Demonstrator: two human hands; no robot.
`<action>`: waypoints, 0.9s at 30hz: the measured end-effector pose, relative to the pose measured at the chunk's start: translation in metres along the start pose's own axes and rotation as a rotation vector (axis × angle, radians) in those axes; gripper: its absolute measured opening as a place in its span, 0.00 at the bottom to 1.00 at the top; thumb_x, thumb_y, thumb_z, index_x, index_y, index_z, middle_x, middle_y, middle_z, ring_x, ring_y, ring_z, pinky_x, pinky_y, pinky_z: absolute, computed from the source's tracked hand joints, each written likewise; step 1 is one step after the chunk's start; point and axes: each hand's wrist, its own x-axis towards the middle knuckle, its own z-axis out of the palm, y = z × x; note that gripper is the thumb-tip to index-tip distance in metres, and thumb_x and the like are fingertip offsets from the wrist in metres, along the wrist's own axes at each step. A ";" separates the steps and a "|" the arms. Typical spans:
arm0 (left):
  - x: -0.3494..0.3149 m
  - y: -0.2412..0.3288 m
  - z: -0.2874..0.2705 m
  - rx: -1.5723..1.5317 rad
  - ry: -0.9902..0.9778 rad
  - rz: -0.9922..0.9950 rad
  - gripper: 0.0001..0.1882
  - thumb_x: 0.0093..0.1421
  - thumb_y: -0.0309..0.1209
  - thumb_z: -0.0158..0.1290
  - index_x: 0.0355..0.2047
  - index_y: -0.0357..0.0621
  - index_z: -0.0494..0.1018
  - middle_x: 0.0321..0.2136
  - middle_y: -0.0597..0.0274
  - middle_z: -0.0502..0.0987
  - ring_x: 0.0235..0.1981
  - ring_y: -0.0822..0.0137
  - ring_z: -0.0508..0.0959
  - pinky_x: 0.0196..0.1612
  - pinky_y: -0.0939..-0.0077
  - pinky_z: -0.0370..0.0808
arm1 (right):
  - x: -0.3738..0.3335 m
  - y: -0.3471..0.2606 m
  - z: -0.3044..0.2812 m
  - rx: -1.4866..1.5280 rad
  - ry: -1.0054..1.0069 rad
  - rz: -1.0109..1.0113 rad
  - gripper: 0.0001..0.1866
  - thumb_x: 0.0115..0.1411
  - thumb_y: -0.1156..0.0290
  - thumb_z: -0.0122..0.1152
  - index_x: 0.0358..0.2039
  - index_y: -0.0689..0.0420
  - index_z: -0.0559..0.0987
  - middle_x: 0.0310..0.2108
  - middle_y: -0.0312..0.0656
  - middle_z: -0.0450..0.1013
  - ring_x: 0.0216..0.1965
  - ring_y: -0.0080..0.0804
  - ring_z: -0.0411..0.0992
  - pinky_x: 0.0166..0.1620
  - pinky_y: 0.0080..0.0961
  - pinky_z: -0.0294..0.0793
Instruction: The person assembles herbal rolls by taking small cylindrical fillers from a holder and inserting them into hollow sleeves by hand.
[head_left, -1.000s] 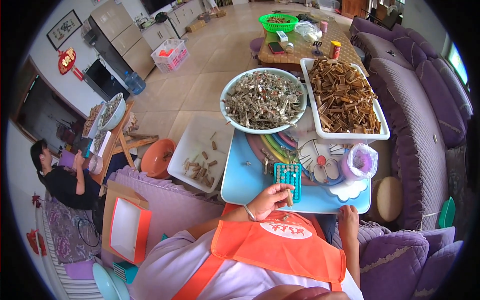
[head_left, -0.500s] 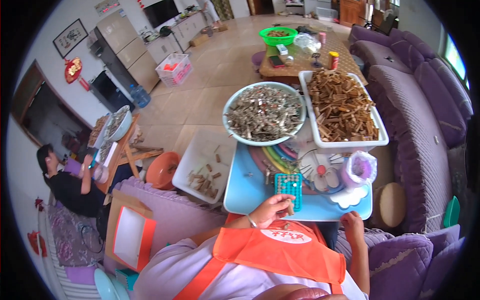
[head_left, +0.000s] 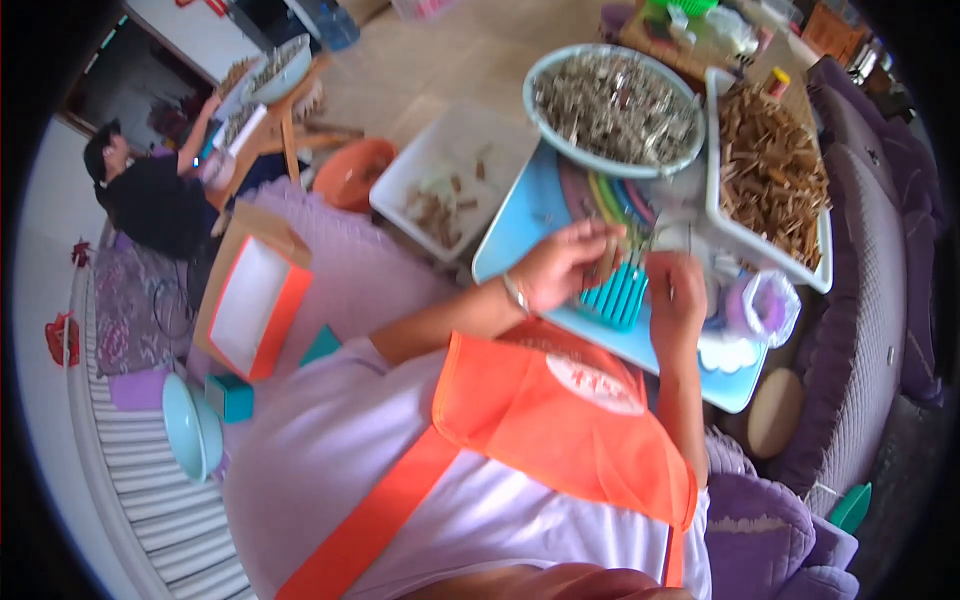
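My left hand [head_left: 560, 268] is raised over the low blue table [head_left: 520, 215]. Between its thumb and fingers is a small brown wooden piece [head_left: 603, 264]. Opposite it, my right hand [head_left: 680, 290] is closed, fingertips pinched, and whatever it may hold is too small to make out. Between and just below the hands lies a teal slotted rack [head_left: 615, 296]. Small metal parts beyond it are blurred. A big pale-blue basin [head_left: 615, 108] heaped with silvery metal pieces stands at the table's far side. Right of it, a white tub [head_left: 714, 190] is filled with brown wooden pieces.
A purple bin with a clear liner [head_left: 765, 308] stands at the table's right edge. Left of the table are a white tub [head_left: 480, 130] with a few wooden pieces and an orange basin [head_left: 352, 175]. A person [head_left: 160, 205] sits at another bench, far left. Purple sofas flank me.
My right hand has come up from beside the table to the rack. My left hand has moved forward with the wooden piece. The whole view has shifted and tilted.
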 end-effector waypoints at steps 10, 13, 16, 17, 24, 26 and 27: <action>-0.009 0.022 0.013 0.057 -0.041 -0.001 0.13 0.66 0.31 0.46 0.49 0.41 0.69 0.28 0.63 0.71 0.34 0.68 0.74 0.45 0.73 0.72 | 0.019 -0.012 0.021 0.092 -0.034 0.024 0.14 0.55 0.83 0.60 0.43 0.62 0.72 0.33 0.43 0.75 0.34 0.31 0.77 0.38 0.25 0.76; -0.007 0.020 0.013 0.067 -0.065 0.005 0.13 0.66 0.30 0.46 0.49 0.40 0.70 0.25 0.64 0.70 0.32 0.69 0.73 0.44 0.73 0.71 | 0.018 -0.011 0.017 0.101 -0.053 0.013 0.15 0.55 0.83 0.59 0.43 0.62 0.72 0.33 0.44 0.75 0.35 0.33 0.77 0.39 0.26 0.76; -0.007 0.018 0.010 0.074 -0.096 0.026 0.13 0.66 0.30 0.46 0.49 0.39 0.69 0.25 0.64 0.70 0.31 0.69 0.73 0.44 0.74 0.71 | 0.017 -0.012 0.015 0.120 -0.086 0.001 0.15 0.55 0.83 0.59 0.43 0.62 0.71 0.34 0.45 0.75 0.35 0.33 0.77 0.39 0.26 0.77; -0.007 0.018 0.009 0.084 -0.093 0.034 0.14 0.66 0.30 0.46 0.49 0.38 0.69 0.25 0.64 0.70 0.30 0.69 0.73 0.43 0.74 0.71 | 0.017 -0.013 0.015 0.118 -0.115 0.003 0.15 0.55 0.83 0.59 0.44 0.62 0.71 0.33 0.44 0.75 0.35 0.33 0.77 0.39 0.26 0.77; -0.004 0.010 0.016 0.239 -0.039 0.028 0.10 0.65 0.29 0.47 0.45 0.41 0.70 0.29 0.67 0.72 0.30 0.74 0.73 0.37 0.78 0.72 | 0.015 -0.002 0.011 -0.040 -0.138 -0.072 0.13 0.53 0.79 0.60 0.41 0.57 0.73 0.31 0.45 0.74 0.32 0.42 0.76 0.34 0.31 0.75; -0.003 0.009 0.012 0.268 -0.001 0.029 0.09 0.65 0.28 0.47 0.45 0.41 0.70 0.30 0.67 0.73 0.30 0.75 0.72 0.38 0.79 0.72 | 0.017 -0.006 0.011 -0.047 -0.172 -0.067 0.15 0.52 0.79 0.61 0.41 0.57 0.73 0.30 0.46 0.74 0.31 0.43 0.76 0.34 0.32 0.75; -0.005 0.009 0.010 0.260 -0.010 0.024 0.09 0.65 0.28 0.47 0.45 0.41 0.70 0.30 0.67 0.73 0.30 0.75 0.72 0.38 0.79 0.72 | 0.014 -0.005 0.013 -0.021 -0.161 -0.048 0.14 0.52 0.80 0.61 0.40 0.58 0.72 0.31 0.45 0.74 0.31 0.43 0.76 0.34 0.32 0.75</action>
